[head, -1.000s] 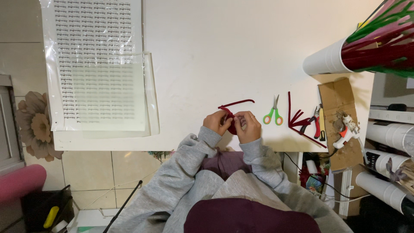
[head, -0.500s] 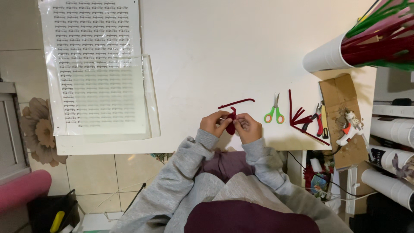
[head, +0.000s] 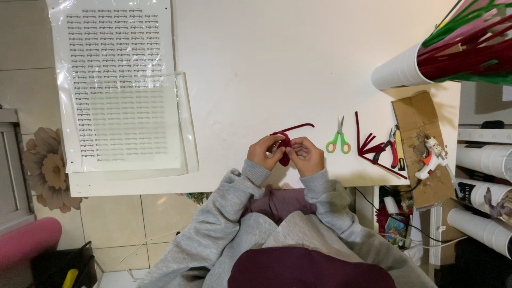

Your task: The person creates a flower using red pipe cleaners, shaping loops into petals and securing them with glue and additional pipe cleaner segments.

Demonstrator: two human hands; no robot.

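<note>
both hands [head: 288, 154] (fingers curled) on pipe cleaner [head: 286, 145]

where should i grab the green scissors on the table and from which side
Take the green scissors by the two handle loops, which point toward the table's near edge, coming from that near side just right of the right hand. The shut blades point away, and the loops lie flat, clear of the dark red stems.
</note>
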